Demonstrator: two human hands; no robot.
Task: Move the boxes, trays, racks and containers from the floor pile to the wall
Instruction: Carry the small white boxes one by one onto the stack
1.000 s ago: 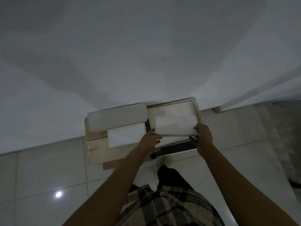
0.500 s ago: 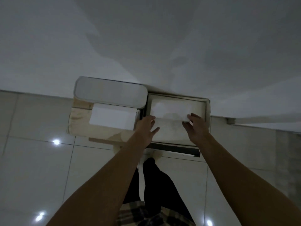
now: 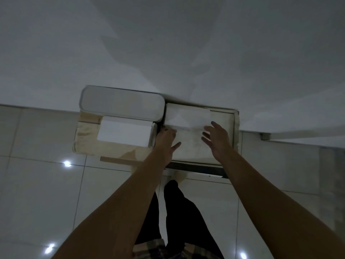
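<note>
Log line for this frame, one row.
white box: in tray at wall | left hand: at box's left end | right hand: open, by right end

Glossy pale floor tiles [image 3: 37,193] with thin grout lines spread on all sides of the dark trousers [image 3: 179,212]. Left of the trousers two lamp reflections shine on the tiles, one higher [image 3: 67,163] and one lower [image 3: 49,248]; a third [image 3: 243,255] lies to their lower right. A plaid hem [image 3: 149,249] shows just below the trousers. Far up and right of the trousers a pale ledge [image 3: 302,134] runs sideways, with a small grey bracket [image 3: 265,136] at its left end and a darker floor strip [image 3: 332,184] beneath.
</note>
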